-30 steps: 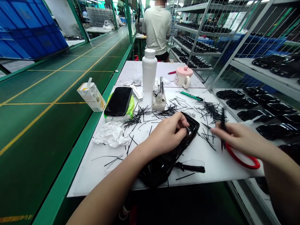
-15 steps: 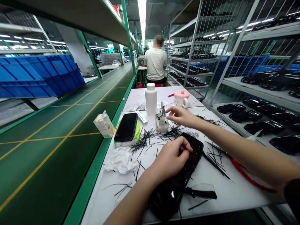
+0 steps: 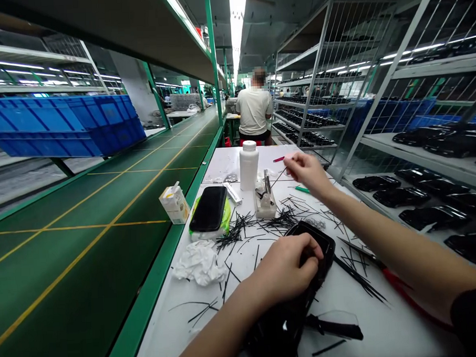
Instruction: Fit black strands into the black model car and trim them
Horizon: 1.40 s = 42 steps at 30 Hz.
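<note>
My left hand (image 3: 289, 268) is curled over the rim of a glossy black moulded plastic piece (image 3: 322, 243), which lies on the white work table (image 3: 387, 340). Its lower end runs out of view at the bottom of the frame. My right hand (image 3: 306, 171) is raised at the far side of the table, pinching a thin black strand (image 3: 278, 179) between its fingertips. Loose black strands (image 3: 240, 231) lie scattered around the piece. Red-handled scissors (image 3: 400, 287) lie partly hidden under my right forearm.
Nearby stand a white bottle (image 3: 249, 165), a small holder with tweezers (image 3: 266, 201), a phone (image 3: 210, 208) and a carton (image 3: 174, 203). A green belt (image 3: 86, 222) runs along the left, black parts fill wire shelves (image 3: 421, 218) on the right, and a co-worker (image 3: 254, 109) sits ahead.
My right hand has moved from near the scissors to the far side of the table. The view has tilted upward. My left hand stays on the black piece.
</note>
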Motion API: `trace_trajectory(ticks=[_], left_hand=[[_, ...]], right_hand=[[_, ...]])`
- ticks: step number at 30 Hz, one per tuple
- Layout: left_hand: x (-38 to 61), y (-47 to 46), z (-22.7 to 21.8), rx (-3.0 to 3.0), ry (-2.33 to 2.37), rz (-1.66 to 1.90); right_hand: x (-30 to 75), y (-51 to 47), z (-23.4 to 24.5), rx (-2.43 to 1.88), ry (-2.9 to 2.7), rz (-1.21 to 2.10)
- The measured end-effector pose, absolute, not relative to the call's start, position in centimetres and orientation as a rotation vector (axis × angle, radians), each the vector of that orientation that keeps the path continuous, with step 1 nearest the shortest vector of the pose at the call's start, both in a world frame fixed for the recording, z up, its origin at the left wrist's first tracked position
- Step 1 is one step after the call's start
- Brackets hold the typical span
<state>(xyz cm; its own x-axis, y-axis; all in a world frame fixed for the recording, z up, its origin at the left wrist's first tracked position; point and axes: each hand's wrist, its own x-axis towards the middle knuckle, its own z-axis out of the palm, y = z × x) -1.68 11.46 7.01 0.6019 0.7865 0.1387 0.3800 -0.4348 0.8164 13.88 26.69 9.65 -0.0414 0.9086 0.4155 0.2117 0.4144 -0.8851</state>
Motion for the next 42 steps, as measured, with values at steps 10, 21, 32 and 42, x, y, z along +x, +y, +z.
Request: trace_trajectory(ticks=[10,21,32,42], left_hand=[[-1.6,12.1,6.6,2.101,0.979,0.612],[-1.2,12.4,6.9,2.136,1.005,0.59],[-1.2,12.4,6.9,2.173,1.004,0.581],[-2.2,12.0,8.1,2.191,0.951,0.448]], right_hand=[[22.1,16.1,9.4,-1.021,-1.141,0.886],[20.0,7.1,2.9,-1.109,-0.849,1.097],[17.9,5.9,1.7,-1.222,-1.059,1.033],[17.6,5.6,1.7,-1.249,-1.13,0.97]])
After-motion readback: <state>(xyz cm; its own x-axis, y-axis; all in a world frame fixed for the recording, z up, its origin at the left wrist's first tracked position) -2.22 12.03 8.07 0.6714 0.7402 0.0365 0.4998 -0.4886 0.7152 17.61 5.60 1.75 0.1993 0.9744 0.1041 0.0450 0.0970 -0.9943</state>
